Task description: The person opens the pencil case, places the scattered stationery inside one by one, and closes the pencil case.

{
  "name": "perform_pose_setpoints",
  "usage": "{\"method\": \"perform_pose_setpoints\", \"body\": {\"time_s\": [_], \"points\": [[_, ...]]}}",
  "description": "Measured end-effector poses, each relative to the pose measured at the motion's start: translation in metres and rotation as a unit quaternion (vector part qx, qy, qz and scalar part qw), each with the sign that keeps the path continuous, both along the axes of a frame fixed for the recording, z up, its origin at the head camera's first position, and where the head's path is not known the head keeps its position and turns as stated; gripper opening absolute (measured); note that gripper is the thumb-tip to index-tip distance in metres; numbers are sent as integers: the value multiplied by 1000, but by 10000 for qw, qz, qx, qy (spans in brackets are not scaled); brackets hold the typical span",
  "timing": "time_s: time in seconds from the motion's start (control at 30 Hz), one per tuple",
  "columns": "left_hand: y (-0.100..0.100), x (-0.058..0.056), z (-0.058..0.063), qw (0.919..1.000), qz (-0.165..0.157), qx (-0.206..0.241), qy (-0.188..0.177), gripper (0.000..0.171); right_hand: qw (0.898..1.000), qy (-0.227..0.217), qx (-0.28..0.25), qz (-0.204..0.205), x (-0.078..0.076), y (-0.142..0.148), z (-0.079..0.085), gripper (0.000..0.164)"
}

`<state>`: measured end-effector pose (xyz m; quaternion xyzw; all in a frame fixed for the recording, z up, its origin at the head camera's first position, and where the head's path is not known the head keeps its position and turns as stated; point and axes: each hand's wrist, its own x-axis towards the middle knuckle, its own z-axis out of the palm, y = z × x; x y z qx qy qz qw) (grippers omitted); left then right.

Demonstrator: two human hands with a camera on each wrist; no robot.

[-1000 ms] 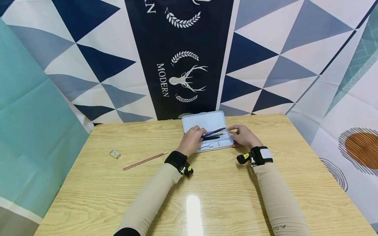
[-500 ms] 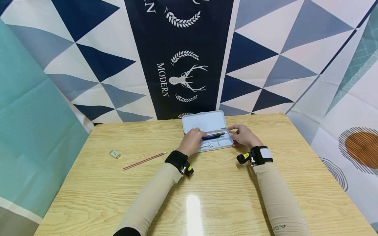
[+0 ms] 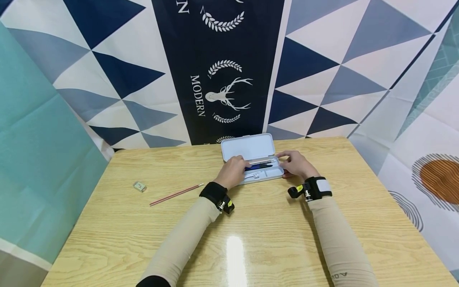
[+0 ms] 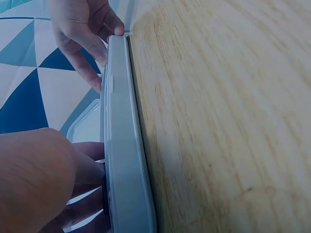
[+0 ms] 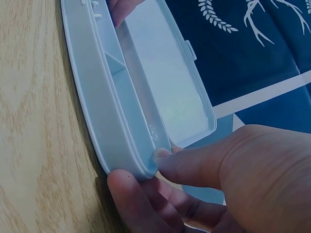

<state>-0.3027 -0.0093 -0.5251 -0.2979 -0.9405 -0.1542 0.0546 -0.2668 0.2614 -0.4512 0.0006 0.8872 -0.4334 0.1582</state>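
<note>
A pale blue pencil case [image 3: 270,174] lies on the table with its lid [image 3: 247,147] tipped back. Dark pens [image 3: 261,166] lie lengthwise inside, beside thinner pale sticks. My left hand [image 3: 232,171] reaches over the case's left end, covering the pens' near ends. In the left wrist view, its thumb and fingers close on a dark pen end [image 4: 105,191] at the rim. At the opposite end, my right hand [image 3: 297,165] pinches the case's corner, thumb [image 5: 167,158] on the inner rim and fingers outside. A small white piece [image 3: 255,175] sits in the front compartment.
Left of the case, slim reddish pencils [image 3: 175,194] lie on the wooden table [image 3: 279,235]. Farther left is a small eraser-like block [image 3: 140,186]. Patterned cloth [image 3: 229,71] hangs just behind the table's far edge, close to the lid.
The pens, tilted up by my left hand a second ago, now lie flat in the case. My left fingers have lowered slightly with them. The right hand keeps its place.
</note>
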Motion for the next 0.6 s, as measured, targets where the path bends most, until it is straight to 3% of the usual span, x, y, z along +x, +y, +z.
{"method": "perform_pose_setpoints", "body": {"time_s": [0.27,0.6], "points": [[0,-3,-5,9993,-39,-127,350,37,10000,15,25,26,0,0,1,52],[-6,-12,-6,9986,-231,255,404,36,10000,-6,-19,38,0,-1,1,53]]}}
